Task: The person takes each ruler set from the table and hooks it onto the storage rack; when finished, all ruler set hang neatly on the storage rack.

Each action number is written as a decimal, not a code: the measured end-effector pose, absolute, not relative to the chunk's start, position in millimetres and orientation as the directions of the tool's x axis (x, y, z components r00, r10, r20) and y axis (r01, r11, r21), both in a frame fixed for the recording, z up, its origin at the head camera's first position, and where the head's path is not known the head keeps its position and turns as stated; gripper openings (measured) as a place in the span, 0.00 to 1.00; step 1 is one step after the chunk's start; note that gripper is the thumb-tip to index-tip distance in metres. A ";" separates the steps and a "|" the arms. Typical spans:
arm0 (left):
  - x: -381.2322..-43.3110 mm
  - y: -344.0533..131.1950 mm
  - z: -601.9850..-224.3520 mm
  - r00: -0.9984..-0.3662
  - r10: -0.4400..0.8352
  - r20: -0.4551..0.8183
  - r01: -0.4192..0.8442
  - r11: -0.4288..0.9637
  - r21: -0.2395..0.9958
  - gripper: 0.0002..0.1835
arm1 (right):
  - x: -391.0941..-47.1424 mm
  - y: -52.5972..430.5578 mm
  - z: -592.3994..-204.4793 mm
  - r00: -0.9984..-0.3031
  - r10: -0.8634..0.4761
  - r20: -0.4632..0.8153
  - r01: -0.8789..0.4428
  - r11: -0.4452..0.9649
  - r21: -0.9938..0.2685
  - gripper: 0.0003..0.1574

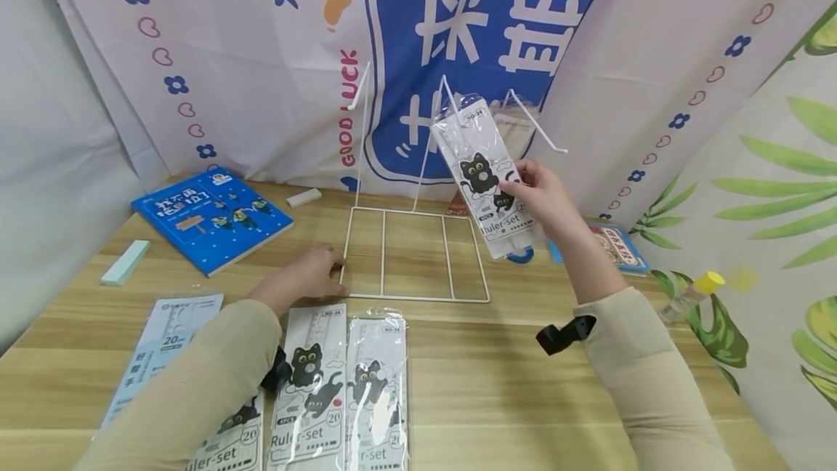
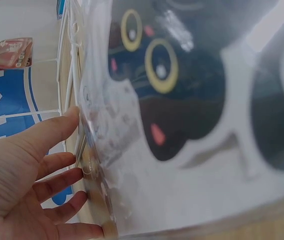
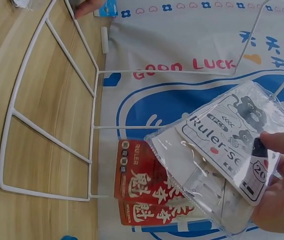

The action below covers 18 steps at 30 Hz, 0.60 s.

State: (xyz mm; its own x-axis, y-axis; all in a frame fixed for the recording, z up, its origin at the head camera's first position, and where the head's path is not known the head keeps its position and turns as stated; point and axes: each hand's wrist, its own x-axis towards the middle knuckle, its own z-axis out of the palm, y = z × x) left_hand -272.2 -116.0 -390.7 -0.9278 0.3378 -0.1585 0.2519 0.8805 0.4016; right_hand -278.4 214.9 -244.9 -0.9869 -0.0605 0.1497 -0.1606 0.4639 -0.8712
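Ruler packet leans, top to the left, at the middle hook of the white wire rack; whether it is threaded cannot be told. Squaring its top to the prong and easing it along without creasing seems best. The right hand pinches its right edge, thumb in front; the left hand, fingers loosely spread, sits at the base's left side.

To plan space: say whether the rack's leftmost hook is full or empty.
Empty: the head view shows the leftmost hook bare; the right hand holds a ruler set near the middle hook.
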 end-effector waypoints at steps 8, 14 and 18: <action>-271.3 -115.7 -391.9 -0.930 0.329 -0.165 0.238 0.879 0.413 0.32 | -306.2 207.6 -247.1 -0.982 -0.008 0.189 -0.172 0.463 -0.869 0.18; -273.7 -116.8 -395.4 -0.931 0.331 -0.152 0.245 0.879 0.409 0.32 | -319.8 203.1 -248.6 -0.980 0.034 0.195 -0.157 0.469 -0.869 0.17; -274.9 -117.7 -396.8 -0.930 0.344 -0.133 0.268 0.878 0.396 0.32 | -326.3 202.5 -252.4 -0.977 0.032 0.212 -0.167 0.502 -0.849 0.17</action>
